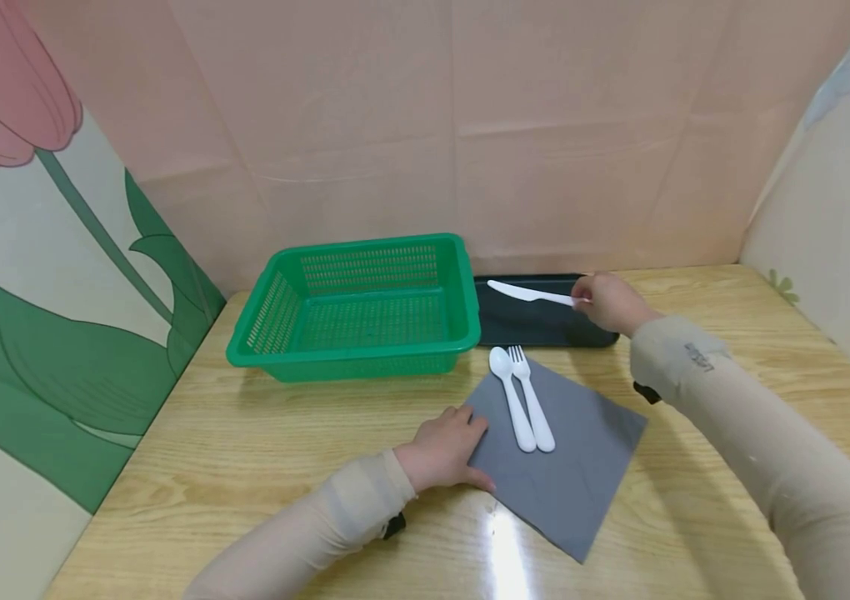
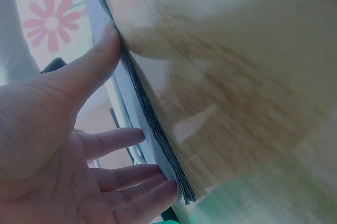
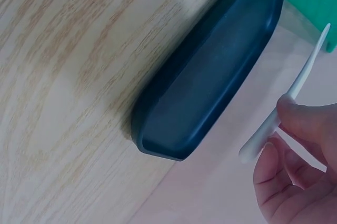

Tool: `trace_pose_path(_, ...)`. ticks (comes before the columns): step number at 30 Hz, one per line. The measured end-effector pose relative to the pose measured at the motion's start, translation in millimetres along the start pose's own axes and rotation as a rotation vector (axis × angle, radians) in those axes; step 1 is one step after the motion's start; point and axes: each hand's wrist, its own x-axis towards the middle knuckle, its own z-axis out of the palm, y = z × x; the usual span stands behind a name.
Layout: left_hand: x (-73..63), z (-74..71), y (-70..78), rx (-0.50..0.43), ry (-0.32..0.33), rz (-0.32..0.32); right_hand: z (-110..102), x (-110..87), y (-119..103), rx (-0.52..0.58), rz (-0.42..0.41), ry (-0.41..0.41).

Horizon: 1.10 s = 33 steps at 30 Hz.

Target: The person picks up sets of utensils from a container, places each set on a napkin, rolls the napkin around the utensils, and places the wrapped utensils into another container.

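Observation:
My right hand [image 1: 612, 302] pinches a white plastic knife [image 1: 536, 295] by its handle, above a black tray [image 1: 545, 332]. The right wrist view shows the knife [image 3: 304, 76] held between thumb and fingers, clear of the tray [image 3: 205, 71]. My left hand [image 1: 443, 450] rests at the left edge of a grey folded napkin [image 1: 582, 475], its fingers spread along that edge. In the left wrist view, thumb and fingertips touch the napkin's layered edge [image 2: 152, 124]. A white spoon [image 1: 513, 406] and a white fork [image 1: 534, 408] lie side by side on the napkin.
A green perforated basket [image 1: 368, 358] stands at the back left, right beside the tray, with nothing visible inside. The wooden table [image 1: 282, 433] meets a pinkish covered wall [image 1: 365, 183] at its back. Patterned panels rise at both sides.

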Motion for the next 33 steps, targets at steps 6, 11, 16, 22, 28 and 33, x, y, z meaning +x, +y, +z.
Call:
trace_pose_path(6, -0.2, 0.6, -0.6, 0.005, 0.0, 0.003, -1.7, -2.0, -1.3, 0.007, 0.002, -0.001)
trace_pose_path(11, -1.4, -0.8, -0.7, 0.003, -0.003, -0.002, -0.7, -4.7, -3.6, 0.012, -0.003, 0.011)
trace_pose_path(16, -1.9, -1.0, -1.1, -0.005, -0.009, -0.01, 0.1, -7.2, -7.6, 0.012, 0.016, -0.006)
trace_pose_path(22, -3.2, -1.7, -0.6, -0.006, -0.014, -0.01, 0.1, -11.3, -12.2, 0.012, 0.004, -0.008)
trace_pose_path(28, -3.3, -1.0, -1.8, 0.001, -0.011, -0.013, -1.1, -13.9, -18.5, 0.008, -0.02, -0.012)
trace_pose_path(33, -3.4, -1.2, -2.1, 0.01, -0.009, -0.016, -1.1, -14.3, -21.5, 0.009, -0.029, -0.024)
